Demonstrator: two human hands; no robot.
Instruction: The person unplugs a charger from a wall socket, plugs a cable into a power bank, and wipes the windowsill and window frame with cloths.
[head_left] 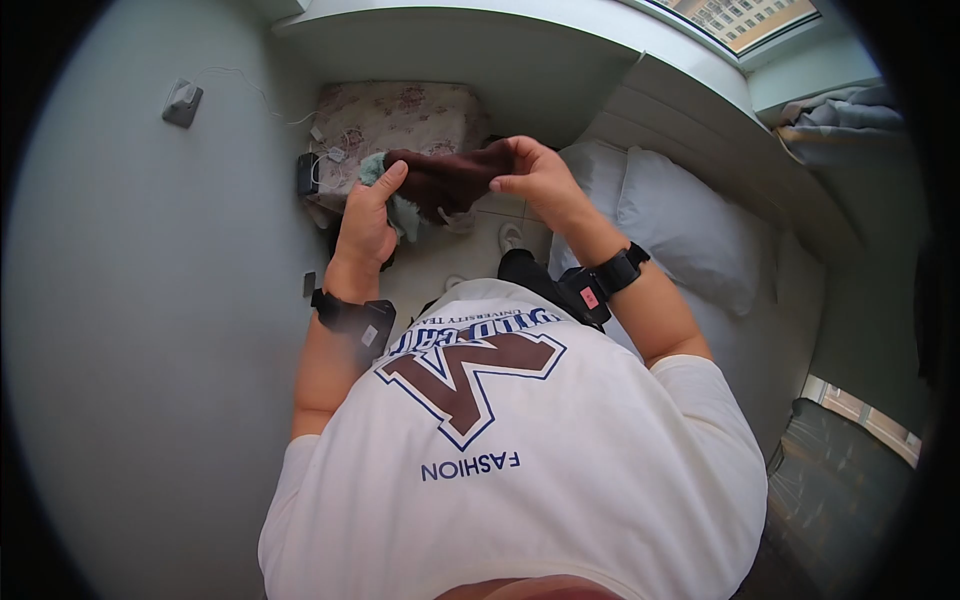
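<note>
While the left hand [368, 222] grips one end of a dark-brown cloth [445, 182] (beside fluffy pale-green fabric [371, 168]), the right hand's [546, 187] fingers pinch the other.

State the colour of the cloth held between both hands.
The cloth is mainly dark brown; best view: head.

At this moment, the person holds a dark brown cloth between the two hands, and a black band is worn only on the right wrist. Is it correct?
Not entirely: the head view shows a black band on the left wrist too, besides the right band. The left hand and right hand do hold the dark brown cloth between them.
</note>
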